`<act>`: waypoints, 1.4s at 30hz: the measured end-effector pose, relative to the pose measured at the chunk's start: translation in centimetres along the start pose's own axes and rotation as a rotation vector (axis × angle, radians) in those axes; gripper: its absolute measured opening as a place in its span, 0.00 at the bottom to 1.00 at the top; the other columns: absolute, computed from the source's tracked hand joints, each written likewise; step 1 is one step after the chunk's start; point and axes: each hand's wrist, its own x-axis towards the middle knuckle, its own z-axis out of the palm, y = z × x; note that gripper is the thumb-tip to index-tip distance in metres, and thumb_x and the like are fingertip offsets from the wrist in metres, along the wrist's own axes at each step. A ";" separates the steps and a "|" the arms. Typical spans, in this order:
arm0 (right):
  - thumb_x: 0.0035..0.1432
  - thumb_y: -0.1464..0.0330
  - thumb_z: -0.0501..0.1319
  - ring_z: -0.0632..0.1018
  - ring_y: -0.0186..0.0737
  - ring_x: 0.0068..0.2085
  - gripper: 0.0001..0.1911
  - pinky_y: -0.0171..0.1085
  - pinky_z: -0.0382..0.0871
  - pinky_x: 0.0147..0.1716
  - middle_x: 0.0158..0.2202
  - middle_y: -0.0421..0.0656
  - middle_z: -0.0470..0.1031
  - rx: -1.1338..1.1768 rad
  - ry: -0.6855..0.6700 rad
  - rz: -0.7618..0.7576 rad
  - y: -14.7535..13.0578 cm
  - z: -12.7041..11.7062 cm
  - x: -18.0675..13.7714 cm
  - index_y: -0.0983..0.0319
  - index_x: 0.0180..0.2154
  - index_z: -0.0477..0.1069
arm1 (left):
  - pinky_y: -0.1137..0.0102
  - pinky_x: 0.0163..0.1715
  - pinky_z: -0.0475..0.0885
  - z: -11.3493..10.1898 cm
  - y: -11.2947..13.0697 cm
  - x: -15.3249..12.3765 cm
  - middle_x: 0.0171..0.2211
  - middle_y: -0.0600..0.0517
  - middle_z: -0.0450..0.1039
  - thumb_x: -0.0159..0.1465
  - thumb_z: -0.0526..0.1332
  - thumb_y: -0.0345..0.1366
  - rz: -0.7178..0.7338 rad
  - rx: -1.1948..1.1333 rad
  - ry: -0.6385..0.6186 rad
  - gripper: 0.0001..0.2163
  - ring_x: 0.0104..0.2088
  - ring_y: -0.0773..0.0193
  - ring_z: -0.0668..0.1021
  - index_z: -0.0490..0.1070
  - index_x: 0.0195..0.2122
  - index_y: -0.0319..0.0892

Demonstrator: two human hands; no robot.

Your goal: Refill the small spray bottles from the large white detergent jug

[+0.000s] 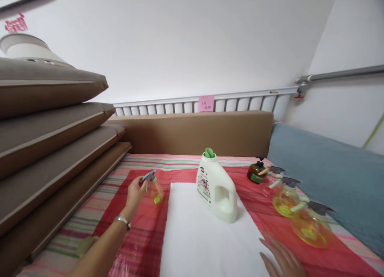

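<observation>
My left hand (pixel 135 193), a silver bracelet on its wrist, is closed on the grey spray head of a small clear spray bottle (pixel 156 193). A little yellow-green shows at the bottle's bottom, and it tilts slightly above or on the red cloth. A large pale green detergent jug (pixel 217 189) with an open neck and green spout stands on a white cloth (pixel 192 237). At the lower right, my right hand (pixel 280 255) has its fingers stretched out over the white cloth's edge, holding nothing. Its wrist is out of view.
Along the right stand a dark pump bottle (pixel 255 172) and several clear spray bottles, including a yellow one (pixel 312 227). Red cloth (pixel 144 239) covers striped fabric. Stacked brown cushions (pixel 54 149) rise at the left, a brown padded board (pixel 195 133) behind, and blue-grey padding (pixel 330 177) at the right.
</observation>
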 end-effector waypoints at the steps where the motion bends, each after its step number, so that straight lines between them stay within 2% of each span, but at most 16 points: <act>1: 0.54 0.61 0.56 0.74 0.47 0.45 0.17 0.44 0.68 0.45 0.44 0.47 0.75 0.047 -0.010 0.021 -1.5 -0.2 1.6 0.60 0.45 0.69 | 0.67 0.33 0.70 0.0 0.0 -0.1 0.31 0.48 0.75 0.55 0.55 0.39 0.005 -0.001 -0.003 0.12 0.31 0.58 0.76 0.70 0.37 0.39; 4: 0.56 0.65 0.55 0.71 0.45 0.50 0.16 0.43 0.66 0.48 0.49 0.46 0.71 0.287 -0.132 0.124 -7.8 0.5 7.7 0.57 0.47 0.67 | 0.67 0.36 0.70 0.1 0.0 -0.7 0.33 0.48 0.75 0.55 0.55 0.39 0.025 -0.014 -0.005 0.12 0.34 0.58 0.76 0.70 0.38 0.40; 6: 0.55 0.67 0.55 0.71 0.45 0.50 0.16 0.45 0.65 0.50 0.49 0.46 0.70 0.487 -0.281 0.205 -12.5 2.4 12.1 0.57 0.47 0.67 | 0.66 0.37 0.69 0.2 -0.1 -1.2 0.34 0.48 0.75 0.56 0.55 0.40 0.040 -0.031 -0.003 0.13 0.35 0.57 0.76 0.70 0.38 0.40; 8: 0.50 0.71 0.57 0.74 0.43 0.44 0.21 0.43 0.68 0.46 0.50 0.46 0.69 0.651 -0.440 0.290 -16.8 5.2 16.1 0.57 0.48 0.66 | 0.66 0.38 0.69 0.3 -0.3 -1.8 0.34 0.48 0.74 0.56 0.55 0.41 0.057 -0.052 -0.001 0.13 0.35 0.57 0.76 0.69 0.39 0.41; 10: 0.46 0.70 0.62 0.75 0.40 0.39 0.25 0.40 0.69 0.42 0.48 0.45 0.70 0.669 -0.481 0.282 -20.4 8.5 19.5 0.57 0.49 0.65 | 0.65 0.37 0.70 0.4 -0.5 -2.5 0.35 0.48 0.74 0.57 0.55 0.41 0.077 -0.073 0.001 0.13 0.35 0.57 0.76 0.69 0.39 0.41; 13: 0.38 0.66 0.67 0.73 0.47 0.44 0.34 0.42 0.67 0.41 0.47 0.48 0.69 0.650 -0.482 0.296 -24.2 12.9 23.2 0.59 0.51 0.64 | 0.65 0.38 0.70 0.7 -0.7 -3.5 0.35 0.48 0.74 0.58 0.54 0.41 0.108 -0.104 -0.004 0.12 0.35 0.57 0.76 0.68 0.40 0.43; 15: 0.38 0.67 0.67 0.74 0.47 0.41 0.28 0.42 0.67 0.38 0.42 0.48 0.72 0.646 -0.489 0.300 -25.8 15.1 24.8 0.60 0.45 0.68 | 0.64 0.39 0.70 0.7 -0.6 -4.0 0.36 0.48 0.73 0.58 0.55 0.41 0.125 -0.133 -0.033 0.12 0.36 0.57 0.76 0.68 0.40 0.44; 17: 0.41 0.70 0.64 0.75 0.44 0.35 0.15 0.40 0.66 0.35 0.34 0.45 0.73 0.653 -0.497 0.299 -26.6 16.4 25.5 0.61 0.36 0.71 | 0.62 0.42 0.70 0.6 -0.8 -4.4 0.38 0.47 0.73 0.57 0.57 0.42 0.137 -0.199 -0.104 0.13 0.39 0.56 0.75 0.68 0.42 0.45; 19: 0.43 0.72 0.61 0.74 0.41 0.32 0.08 0.37 0.65 0.32 0.29 0.42 0.73 0.671 -0.493 0.301 -26.9 17.1 25.5 0.60 0.30 0.71 | 0.61 0.46 0.69 0.6 -1.4 -4.7 0.43 0.46 0.72 0.55 0.60 0.43 0.135 -0.314 -0.190 0.17 0.43 0.55 0.75 0.67 0.46 0.46; 21: 0.44 0.72 0.61 0.74 0.39 0.31 0.07 0.36 0.65 0.32 0.29 0.41 0.74 0.695 -0.470 0.314 -26.7 17.2 24.9 0.60 0.30 0.70 | 0.60 0.49 0.67 0.8 -2.5 -4.9 0.49 0.45 0.69 0.56 0.59 0.43 0.095 -0.443 -0.218 0.21 0.49 0.54 0.72 0.64 0.51 0.47; 24: 0.44 0.71 0.62 0.74 0.38 0.32 0.10 0.36 0.66 0.33 0.31 0.41 0.74 0.735 -0.418 0.341 -25.9 17.0 23.8 0.60 0.34 0.69 | 0.59 0.53 0.63 2.1 -4.2 -5.1 0.54 0.45 0.65 0.58 0.57 0.43 -0.012 -0.516 -0.181 0.23 0.55 0.55 0.67 0.60 0.54 0.47; 26: 0.45 0.69 0.62 0.74 0.38 0.32 0.11 0.36 0.67 0.34 0.32 0.41 0.74 0.762 -0.387 0.360 -25.4 16.7 23.0 0.60 0.35 0.68 | 0.58 0.55 0.60 3.3 -4.8 -5.3 0.55 0.45 0.64 0.56 0.59 0.42 -0.029 -0.502 -0.202 0.24 0.56 0.55 0.65 0.60 0.55 0.46; 29: 0.47 0.66 0.60 0.74 0.38 0.31 0.11 0.37 0.69 0.32 0.31 0.40 0.74 0.796 -0.343 0.405 -24.7 16.1 21.8 0.60 0.35 0.66 | 0.57 0.57 0.56 4.6 -4.9 -5.3 0.55 0.44 0.63 0.51 0.64 0.39 0.037 -0.480 -0.255 0.29 0.57 0.53 0.64 0.61 0.55 0.45; 36: 0.47 0.66 0.60 0.74 0.40 0.31 0.10 0.40 0.70 0.33 0.30 0.42 0.72 0.831 -0.237 0.493 -24.5 14.1 19.6 0.61 0.34 0.64 | 0.58 0.58 0.56 5.0 -5.2 -5.8 0.56 0.46 0.63 0.52 0.62 0.32 0.193 -0.366 -0.429 0.27 0.58 0.55 0.63 0.63 0.54 0.47; 39: 0.45 0.68 0.60 0.73 0.40 0.32 0.10 0.40 0.69 0.35 0.31 0.43 0.71 0.817 -0.202 0.491 -25.9 13.0 19.3 0.62 0.33 0.64 | 0.55 0.55 0.58 5.5 -5.1 -6.5 0.58 0.46 0.60 0.50 0.61 0.30 0.242 -0.152 -0.368 0.30 0.58 0.52 0.62 0.59 0.56 0.48; 42: 0.41 0.71 0.61 0.72 0.39 0.32 0.10 0.39 0.69 0.35 0.31 0.41 0.70 0.798 -0.203 0.446 -27.5 11.3 19.6 0.61 0.30 0.66 | 0.55 0.53 0.60 5.5 -4.4 -7.0 0.55 0.43 0.63 0.53 0.57 0.30 0.299 -0.045 -0.281 0.25 0.55 0.51 0.65 0.60 0.54 0.46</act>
